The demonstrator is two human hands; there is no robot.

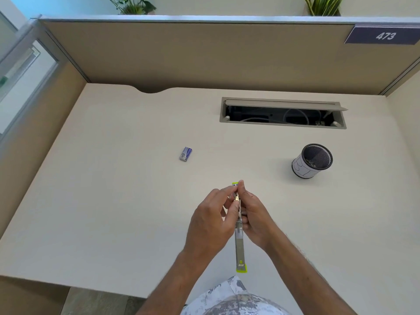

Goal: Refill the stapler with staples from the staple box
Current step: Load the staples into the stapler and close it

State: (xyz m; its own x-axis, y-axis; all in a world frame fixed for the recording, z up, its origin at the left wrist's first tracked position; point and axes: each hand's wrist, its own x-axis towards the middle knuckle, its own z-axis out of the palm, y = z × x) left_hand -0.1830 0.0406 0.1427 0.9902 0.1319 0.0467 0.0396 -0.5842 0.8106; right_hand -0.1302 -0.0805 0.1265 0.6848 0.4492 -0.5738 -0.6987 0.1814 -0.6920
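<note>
Both hands — left hand (210, 221), right hand (255, 218) — pinch the opened lime-green-tipped metal stapler (239, 244) at lower centre; small blue staple box (185, 153) left, print unreadable; upper-right dark sign (384, 35) reads "473".

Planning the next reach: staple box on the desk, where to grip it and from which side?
Pinch the staple box across its two long side faces, coming from above. It lies flat on the desk, apart from everything, its long axis running roughly away from the person, so both sides are exposed. Both hands are on the opened stapler; one must let go first.
</note>
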